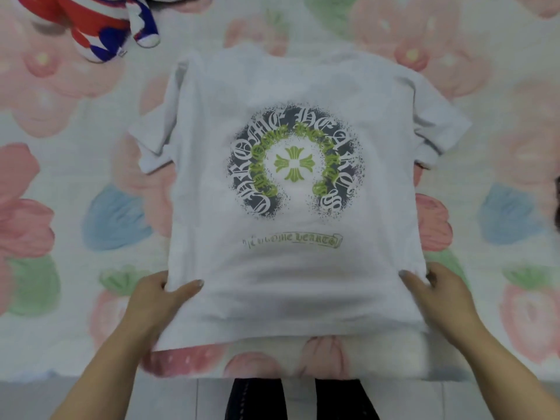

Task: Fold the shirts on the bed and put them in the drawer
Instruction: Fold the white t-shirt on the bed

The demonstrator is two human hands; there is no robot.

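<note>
A white T-shirt (291, 268) lies spread on the bed, printed side up, with a dark and green round logo in its middle and its collar at the far end. My left hand (157, 298) pinches the shirt's left side edge near the hem, thumb on top of the cloth. At the opposite side edge my right hand (436, 295) grips the cloth the same way. The hem end is a little blurred and lifted off the bedsheet. No drawer is in view.
The bedsheet (60, 183) has a pattern of pink, blue and green flowers. A red, white and blue plush toy (100, 22) lies at the far left corner. The bed's near edge (91, 380) runs just below the hem, with pale floor beneath.
</note>
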